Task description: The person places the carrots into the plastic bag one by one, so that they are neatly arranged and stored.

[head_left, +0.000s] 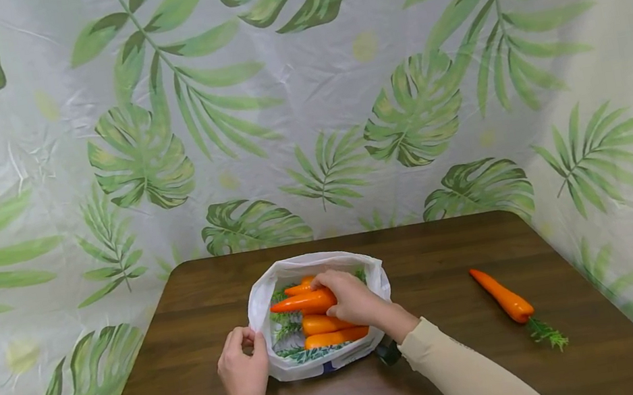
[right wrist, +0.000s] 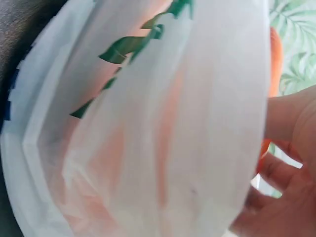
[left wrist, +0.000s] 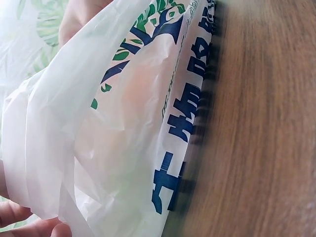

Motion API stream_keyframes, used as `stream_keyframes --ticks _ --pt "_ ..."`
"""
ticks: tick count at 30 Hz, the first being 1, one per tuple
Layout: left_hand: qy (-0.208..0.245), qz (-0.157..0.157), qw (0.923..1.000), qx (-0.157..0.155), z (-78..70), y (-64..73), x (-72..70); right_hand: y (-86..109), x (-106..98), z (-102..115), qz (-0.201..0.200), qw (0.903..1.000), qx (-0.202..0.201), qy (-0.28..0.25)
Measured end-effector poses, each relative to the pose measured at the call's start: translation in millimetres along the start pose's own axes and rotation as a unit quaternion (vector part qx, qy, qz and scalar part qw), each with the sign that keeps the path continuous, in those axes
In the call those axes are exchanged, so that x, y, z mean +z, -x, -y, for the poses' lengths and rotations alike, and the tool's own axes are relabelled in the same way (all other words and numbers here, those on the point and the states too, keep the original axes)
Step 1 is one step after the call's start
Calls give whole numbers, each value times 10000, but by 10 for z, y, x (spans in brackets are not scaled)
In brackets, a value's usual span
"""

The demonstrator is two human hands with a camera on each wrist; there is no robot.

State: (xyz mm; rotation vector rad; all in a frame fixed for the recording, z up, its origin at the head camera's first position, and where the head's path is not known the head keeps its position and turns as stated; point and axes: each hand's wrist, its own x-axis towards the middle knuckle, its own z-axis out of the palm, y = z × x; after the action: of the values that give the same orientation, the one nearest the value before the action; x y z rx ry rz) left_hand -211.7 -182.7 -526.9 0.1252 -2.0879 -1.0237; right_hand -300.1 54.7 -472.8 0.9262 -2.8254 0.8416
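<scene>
A white plastic bag (head_left: 258,308) stands with its mouth open on the table, holding several orange carrots (head_left: 326,323) with green tops. Inside the mouth, my right hand (head_left: 351,298) grips a carrot (head_left: 301,303), its tip pointing left; its leafy end is hidden. The bag's side covers part of that right hand (right wrist: 281,182) in the right wrist view. At the bag's left rim, my left hand (head_left: 244,365) pinches the plastic between thumb and fingers. The left wrist view shows left fingertips (left wrist: 22,217) at the bag's edge (left wrist: 49,148), which carries blue and green print.
One more carrot (head_left: 502,296) with a green top lies at the right on the dark wooden table (head_left: 192,352). Behind the table hangs a pale curtain (head_left: 324,87) with a green leaf pattern.
</scene>
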Motion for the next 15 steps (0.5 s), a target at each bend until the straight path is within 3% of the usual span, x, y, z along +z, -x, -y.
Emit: stream_keyframes --ticks 6,15 --pt "53 -40 10000 63 1 1 5 47 43 -43 -164 9982 136 562" --pt "56 -76 9999 86 11 0 19 98 33 -59 -65 9917 134 1275"
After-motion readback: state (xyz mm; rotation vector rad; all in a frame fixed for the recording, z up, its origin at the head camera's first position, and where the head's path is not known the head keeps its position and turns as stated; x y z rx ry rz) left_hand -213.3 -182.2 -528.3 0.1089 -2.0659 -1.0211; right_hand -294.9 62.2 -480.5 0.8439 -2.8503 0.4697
